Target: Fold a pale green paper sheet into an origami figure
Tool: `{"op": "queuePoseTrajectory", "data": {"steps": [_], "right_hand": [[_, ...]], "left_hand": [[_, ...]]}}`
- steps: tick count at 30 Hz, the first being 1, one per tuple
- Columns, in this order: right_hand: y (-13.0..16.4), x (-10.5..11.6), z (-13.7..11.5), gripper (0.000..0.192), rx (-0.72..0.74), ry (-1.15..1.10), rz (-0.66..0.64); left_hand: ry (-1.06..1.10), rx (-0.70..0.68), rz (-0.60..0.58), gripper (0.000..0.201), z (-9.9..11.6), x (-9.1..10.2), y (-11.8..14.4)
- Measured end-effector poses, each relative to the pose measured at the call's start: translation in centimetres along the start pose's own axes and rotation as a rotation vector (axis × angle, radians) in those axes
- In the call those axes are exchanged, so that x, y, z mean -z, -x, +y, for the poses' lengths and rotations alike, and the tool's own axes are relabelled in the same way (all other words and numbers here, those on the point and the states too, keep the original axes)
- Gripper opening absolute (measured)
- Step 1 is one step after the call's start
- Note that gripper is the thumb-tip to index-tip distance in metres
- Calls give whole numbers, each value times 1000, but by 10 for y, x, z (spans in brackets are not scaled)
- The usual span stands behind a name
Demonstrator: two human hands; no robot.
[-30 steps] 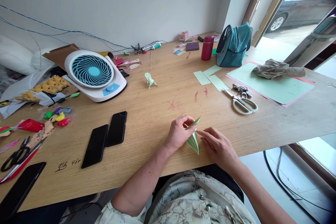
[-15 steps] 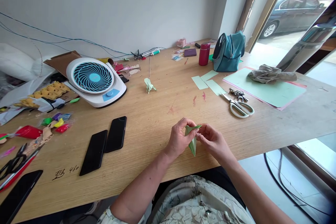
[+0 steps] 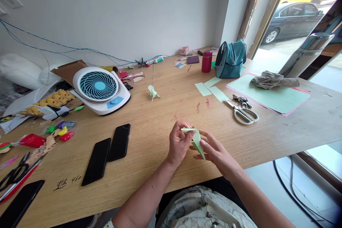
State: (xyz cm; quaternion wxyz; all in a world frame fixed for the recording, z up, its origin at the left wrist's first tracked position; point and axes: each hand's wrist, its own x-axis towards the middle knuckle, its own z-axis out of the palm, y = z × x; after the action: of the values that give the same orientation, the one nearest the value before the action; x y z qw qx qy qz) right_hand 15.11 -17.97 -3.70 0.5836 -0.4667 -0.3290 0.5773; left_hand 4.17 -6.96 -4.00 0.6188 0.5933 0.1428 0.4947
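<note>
Your left hand [image 3: 179,143] is curled, fingertips pinched together at the top. Your right hand [image 3: 217,153] sits just beside it, thumb pressed flat, fingers tucked underneath. Both forearms angle in from below, bare.

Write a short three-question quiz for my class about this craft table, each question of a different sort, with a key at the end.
1. True or false: both the left hand and the right hand grip the folded green paper.
2. Which thing lies just right of the cut green paper strips?
A. the fan
B. the white-handled scissors
C. the two black phones
3. Fill in: the finished little paper figure stands on the wooden ____.

Key
1. True
2. B
3. table
</note>
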Motion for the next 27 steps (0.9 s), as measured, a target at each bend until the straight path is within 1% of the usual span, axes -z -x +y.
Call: {"op": "queuePoseTrajectory", "data": {"steps": [3,6,8,11,16,23,25,27], "right_hand": [[-1,-3,-2,53,74,61,17],[-3,-2,0,50,147,120,49],[-4,-2,1,48,186,151,67],[-4,-2,3,48,234,195,95],[-4,-4,5,50,264,241,138],[-3,-7,6,52,292,204,158],[-2,-6,4,49,290,146,148],[0,-3,0,45,245,36,153]], "left_hand": [[-46,10,-32,16,1,0,1],[-163,32,-93,14,5,1,1],[-253,9,-129,11,7,2,1],[-327,-71,-145,6,7,3,2],[-361,-87,-143,5,4,3,3],[-416,-80,-98,12,10,3,0],[-364,-55,-99,12,10,4,-2],[-251,-6,-113,12,10,6,-5]]}}
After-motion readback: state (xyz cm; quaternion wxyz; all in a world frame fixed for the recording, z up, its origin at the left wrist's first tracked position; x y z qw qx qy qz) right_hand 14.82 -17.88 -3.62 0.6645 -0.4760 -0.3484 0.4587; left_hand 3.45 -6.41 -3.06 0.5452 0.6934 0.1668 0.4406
